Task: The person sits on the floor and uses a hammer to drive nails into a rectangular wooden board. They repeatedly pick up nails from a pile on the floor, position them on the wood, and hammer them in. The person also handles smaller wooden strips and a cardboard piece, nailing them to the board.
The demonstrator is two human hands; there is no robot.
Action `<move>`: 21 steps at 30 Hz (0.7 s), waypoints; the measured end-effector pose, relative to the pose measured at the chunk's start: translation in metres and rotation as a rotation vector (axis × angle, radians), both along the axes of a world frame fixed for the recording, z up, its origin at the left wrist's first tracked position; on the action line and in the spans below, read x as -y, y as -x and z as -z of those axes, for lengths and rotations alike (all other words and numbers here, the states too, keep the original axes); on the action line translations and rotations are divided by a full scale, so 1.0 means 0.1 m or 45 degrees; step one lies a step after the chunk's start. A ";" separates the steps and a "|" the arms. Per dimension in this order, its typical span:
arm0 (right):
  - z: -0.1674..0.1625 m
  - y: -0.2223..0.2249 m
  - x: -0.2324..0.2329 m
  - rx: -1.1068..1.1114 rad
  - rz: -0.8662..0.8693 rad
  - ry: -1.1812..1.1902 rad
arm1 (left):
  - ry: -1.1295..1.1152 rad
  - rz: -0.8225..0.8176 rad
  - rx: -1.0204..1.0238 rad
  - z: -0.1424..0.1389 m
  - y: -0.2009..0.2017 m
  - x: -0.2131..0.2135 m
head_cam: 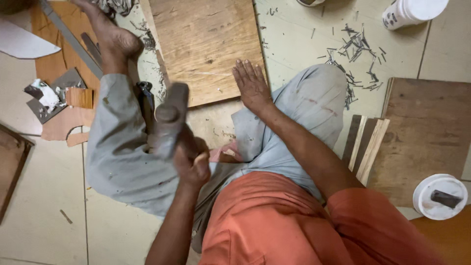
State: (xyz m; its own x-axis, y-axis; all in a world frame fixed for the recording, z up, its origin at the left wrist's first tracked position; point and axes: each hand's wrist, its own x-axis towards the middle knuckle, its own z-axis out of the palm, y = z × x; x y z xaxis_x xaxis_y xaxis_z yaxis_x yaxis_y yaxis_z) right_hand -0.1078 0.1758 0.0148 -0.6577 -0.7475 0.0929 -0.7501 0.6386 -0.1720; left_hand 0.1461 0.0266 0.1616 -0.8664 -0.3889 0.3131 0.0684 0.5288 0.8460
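Hammer (169, 120) is up in the tight left hand (192, 164); the flat, open right hand (251, 86) presses the board (206, 44), not yet hit.

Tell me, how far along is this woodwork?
Done: cut wood strips lie stacked nearby. In hand: the left hand grips a raised hammer; the right hand presses flat on the plywood board. Left: loose nails lie scattered unused, and no driven nail shows in the board, so probably early.

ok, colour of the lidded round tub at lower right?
White round plastic tub, seen in the head view.
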 end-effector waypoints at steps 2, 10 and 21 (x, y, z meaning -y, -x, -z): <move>-0.01 -0.01 0.01 0.004 -0.010 -0.041 | 0.624 -0.080 0.222 0.15 0.10 -0.02; -0.06 0.01 0.02 -0.016 -0.006 -0.012 | -0.354 -0.069 0.253 -0.37 0.03 0.05; -0.05 0.01 0.04 0.063 0.000 -0.102 | 0.745 -0.114 0.583 0.58 0.07 -0.03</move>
